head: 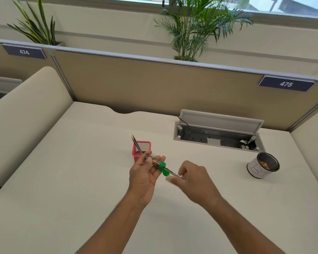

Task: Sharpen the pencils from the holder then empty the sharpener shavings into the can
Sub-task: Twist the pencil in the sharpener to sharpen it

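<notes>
Centre of frame: left hand (145, 174) is palm up with its fingers curled loosely round the clear barrel of the sharpener (154, 161). A pencil (172, 173) is seated in the green cap (162, 168). The right hand (196, 182) has curled fingers pinching the pencil's free end. The fingertips are motion-blurred, so can't tell which ones carry the grip

Rest of the task set: pink mesh holder (142, 150) sits just behind the left hand with two pencils (136, 143) leaning in it. The can (259, 170) is well apart at the right of the frame, with shavings (264, 164) in it already

Risks as I judge them:
- pencil enters at a slant, so an off-axis twist likely snaps the lead inside the cutter
- left grip looks light; torque from the right hand could spin the barrel in the palm or roll it off onto the desk (81, 162)
- barrel seems to hold some shavings, and hard push or pull on the pencil could pop the cap and dump them here rather than in the can
- left knuckles are near the holder, so a jerk could tip it
- open socket box (218, 138) lies just above the can in frame, and a loose pour there puts debris in the sockets
</notes>
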